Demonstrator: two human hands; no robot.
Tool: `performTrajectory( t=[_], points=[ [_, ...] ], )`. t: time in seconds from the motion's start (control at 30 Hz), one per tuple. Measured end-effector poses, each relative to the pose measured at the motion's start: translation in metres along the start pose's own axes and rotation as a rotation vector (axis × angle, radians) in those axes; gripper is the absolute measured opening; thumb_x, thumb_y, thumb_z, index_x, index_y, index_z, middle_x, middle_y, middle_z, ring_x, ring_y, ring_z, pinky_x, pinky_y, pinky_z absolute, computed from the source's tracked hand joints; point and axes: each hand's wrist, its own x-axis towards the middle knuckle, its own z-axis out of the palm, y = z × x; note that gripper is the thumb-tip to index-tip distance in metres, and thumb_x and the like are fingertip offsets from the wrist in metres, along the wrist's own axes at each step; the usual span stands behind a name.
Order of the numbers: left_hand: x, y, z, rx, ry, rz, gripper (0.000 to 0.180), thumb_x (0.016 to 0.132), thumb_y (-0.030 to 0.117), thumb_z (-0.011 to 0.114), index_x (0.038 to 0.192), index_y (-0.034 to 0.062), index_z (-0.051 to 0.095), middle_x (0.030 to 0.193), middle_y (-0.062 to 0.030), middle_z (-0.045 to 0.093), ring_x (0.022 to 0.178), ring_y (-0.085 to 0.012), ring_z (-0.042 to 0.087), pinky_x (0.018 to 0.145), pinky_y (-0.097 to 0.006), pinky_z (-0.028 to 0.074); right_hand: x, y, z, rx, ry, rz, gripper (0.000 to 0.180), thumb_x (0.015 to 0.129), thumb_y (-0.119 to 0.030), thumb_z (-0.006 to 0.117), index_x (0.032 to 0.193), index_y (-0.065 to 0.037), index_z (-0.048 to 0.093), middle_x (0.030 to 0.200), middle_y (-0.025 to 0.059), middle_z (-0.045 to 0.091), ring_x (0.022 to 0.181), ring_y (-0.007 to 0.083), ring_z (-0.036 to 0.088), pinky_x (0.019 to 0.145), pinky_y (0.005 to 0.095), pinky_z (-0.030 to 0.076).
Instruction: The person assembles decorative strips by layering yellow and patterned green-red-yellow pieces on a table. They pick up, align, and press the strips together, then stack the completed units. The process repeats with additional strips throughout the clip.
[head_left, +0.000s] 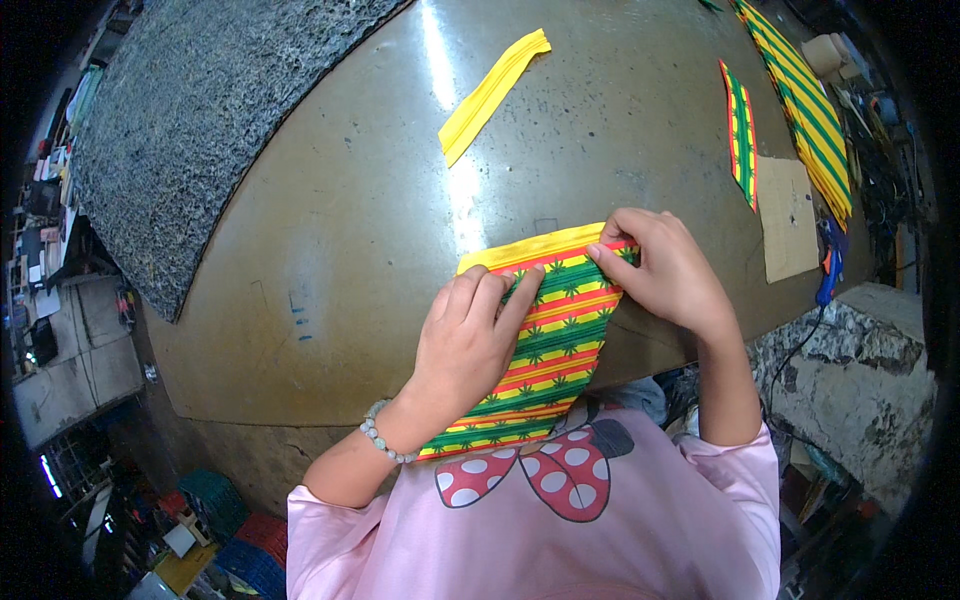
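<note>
A striped fabric panel [560,345] in red, yellow and green with a dark green leaf print lies at the table's near edge and drapes toward my shirt. Along its far edge runs a plain yellow strip [535,247]. My left hand [465,330] rests on the panel, index finger stretched out and fingertips pressing near the yellow strip; its thumb is hidden. At the panel's far right corner, my right hand [655,265] pinches the layered edge between thumb and fingers.
Farther off on the brown table [330,270] lies a loose yellow strip [490,95]. To the right are a narrow leaf-print strip [740,135], yellow-green striped fabric [800,105], cardboard [787,220] and a blue-orange glue gun [829,262] with a cord. A rough grey slab [210,120] covers the far left.
</note>
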Motion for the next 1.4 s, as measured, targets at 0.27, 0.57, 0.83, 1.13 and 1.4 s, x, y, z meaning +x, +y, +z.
performTrajectory(
  t=[0.27,0.57,0.83,1.13,1.4],
  points=[
    [0.022,0.016,-0.014,0.069,-0.135,0.027,0.057,0.078,0.009,0.067,0.134,0.0024,0.056,0.106,-0.0138,0.053,0.098,-0.0293,0.055,0.087,-0.04,0.048,0.002,-0.006,0.003,-0.077,0.026,0.002,0.025,0.087,-0.023,0.068,0.084,0.001,0.062,0.084,0.0222,0.067,0.081,0.0415,0.065,0.073,0.0498,0.049],
    [0.039,0.025,0.008,0.06,-0.02,0.158,0.051,0.082,0.01,0.065,0.129,-0.0068,0.056,0.103,-0.0143,0.057,0.094,-0.0283,0.058,0.084,-0.038,0.05,-0.016,0.006,-0.013,0.131,0.091,0.197,0.022,0.086,-0.016,0.073,0.089,0.004,0.064,0.076,0.0166,0.065,0.066,0.0274,0.065,0.061,0.0388,0.05],
    [0.037,0.023,0.009,0.058,-0.033,0.136,0.054,0.083,0.011,0.065,0.133,-0.0033,0.055,0.095,-0.0105,0.054,0.086,-0.025,0.054,0.074,-0.036,0.047,-0.012,0.012,-0.011,0.182,0.106,0.21,0.017,0.085,-0.012,0.071,0.085,0.005,0.067,0.071,0.0156,0.067,0.062,0.024,0.065,0.061,0.0354,0.052],
    [0.038,0.022,0.007,0.045,-0.042,0.136,0.055,0.08,0.014,0.063,0.132,-0.0045,0.056,0.096,-0.0085,0.053,0.088,-0.0213,0.053,0.076,-0.032,0.047,-0.011,0.011,-0.013,0.127,0.094,0.288,0.014,0.083,-0.008,0.069,0.087,0.003,0.063,0.073,0.0161,0.066,0.067,0.0312,0.067,0.065,0.0414,0.053],
    [0.04,0.024,0.007,0.034,-0.058,0.136,0.057,0.083,0.015,0.066,0.136,-0.0006,0.053,0.099,-0.0131,0.052,0.091,-0.0281,0.051,0.081,-0.038,0.045,-0.048,-0.003,0.015,-0.382,0.503,-0.102,0.031,0.081,-0.002,0.062,0.112,0.001,0.062,0.116,0.0154,0.06,0.102,0.0322,0.059,0.086,0.0431,0.048]
  ],
)
